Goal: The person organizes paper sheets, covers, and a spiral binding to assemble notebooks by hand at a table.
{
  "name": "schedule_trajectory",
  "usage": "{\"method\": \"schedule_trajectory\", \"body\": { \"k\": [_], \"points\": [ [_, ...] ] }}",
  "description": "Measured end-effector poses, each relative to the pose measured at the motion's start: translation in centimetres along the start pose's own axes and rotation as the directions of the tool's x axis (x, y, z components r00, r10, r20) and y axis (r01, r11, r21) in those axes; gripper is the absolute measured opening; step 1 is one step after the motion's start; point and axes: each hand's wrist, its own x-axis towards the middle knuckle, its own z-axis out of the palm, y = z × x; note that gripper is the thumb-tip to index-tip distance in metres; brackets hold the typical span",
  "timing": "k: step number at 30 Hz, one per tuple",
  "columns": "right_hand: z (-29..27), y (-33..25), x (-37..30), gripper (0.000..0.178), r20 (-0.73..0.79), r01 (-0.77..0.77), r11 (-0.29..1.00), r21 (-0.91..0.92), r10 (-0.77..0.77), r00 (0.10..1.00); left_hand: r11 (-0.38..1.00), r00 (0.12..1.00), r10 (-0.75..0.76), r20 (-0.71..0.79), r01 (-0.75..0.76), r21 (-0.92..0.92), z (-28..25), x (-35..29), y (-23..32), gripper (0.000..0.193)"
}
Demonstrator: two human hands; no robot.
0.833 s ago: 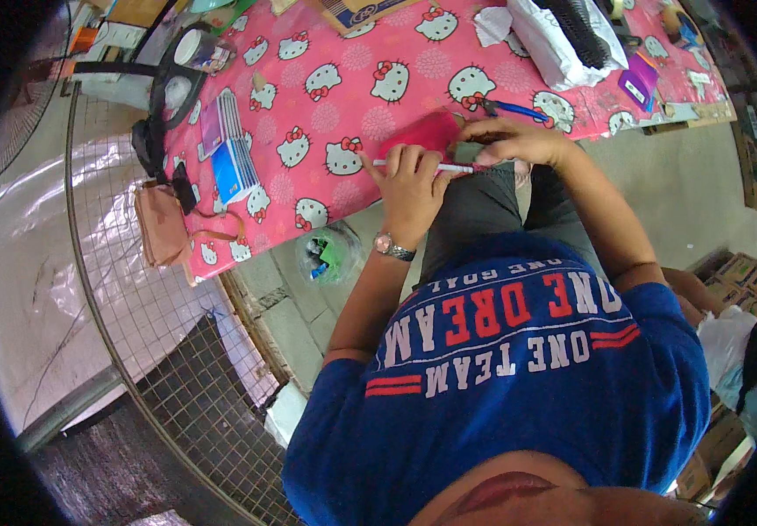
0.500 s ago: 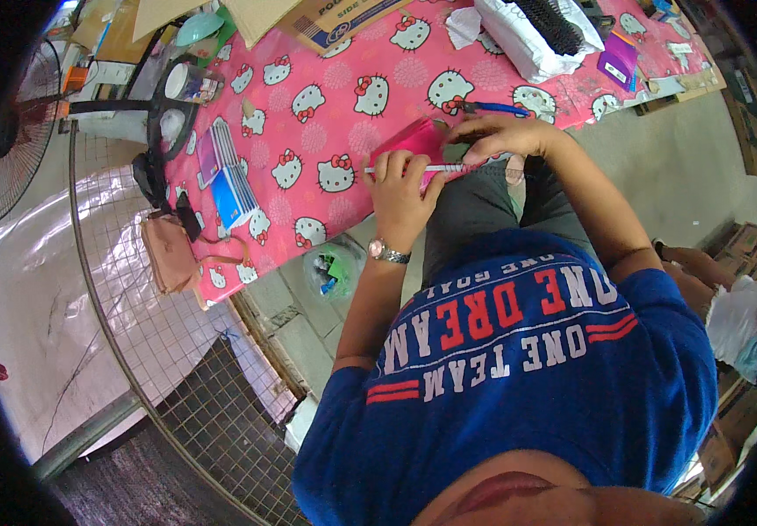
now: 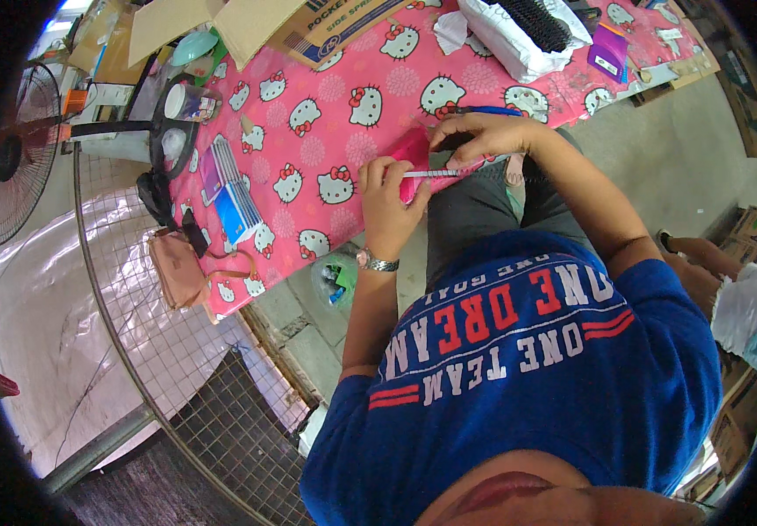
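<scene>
You are pinching a thin white strip [image 3: 429,174] in your left hand [image 3: 389,188] grip; your right hand [image 3: 484,136] is pressing closed on its other end, over the pink piece [image 3: 412,151] at the worktop [image 3: 326,123] edge.

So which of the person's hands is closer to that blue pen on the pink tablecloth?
Right. The right hand lies just below the blue pen, almost touching it; the left hand sits farther off, down to the left.
</scene>
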Motion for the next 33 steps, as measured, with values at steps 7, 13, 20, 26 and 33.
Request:
{"method": "schedule_trajectory", "body": {
  "k": [7, 13, 20, 26, 33],
  "points": [
    [-0.1, -1.1, 0.9, 0.05, 0.021, -0.031, 0.985, -0.17, 0.036, 0.999, 0.995, 0.997, -0.048, -0.061, 0.042, -0.095, -0.6, -0.4, -1.0, 0.029],
    [-0.1, -1.2, 1.0, 0.046, 0.072, 0.166, 0.898, 0.408, -0.214, 0.974, 0.945, 0.973, -0.231, -0.016, 0.22, -0.244, -0.9, -0.9, -2.0, 0.027],
    [-0.1, -0.9, 1.6, 0.046, 0.12, 0.073, 0.929, 0.363, -0.124, 0.985, 0.988, 0.988, -0.154, -0.016, 0.153, -0.013, -1.5, -0.6, -1.6, 0.025],
    [-0.5, -2.6, 1.9, 0.054, 0.125, -0.063, 0.992, 0.107, 0.05, 0.991, 0.952, 0.978, -0.2, 0.064, 0.21, -0.223, -1.8, -0.5, -2.5, 0.025],
    [-0.5, -1.4, 3.1, 0.059, 0.144, -0.002, 0.997, -0.081, 0.014, 0.99, 0.944, 0.971, -0.197, 0.137, 0.226, -0.242, -2.0, 0.2, -2.2, 0.026]
  ]
}}
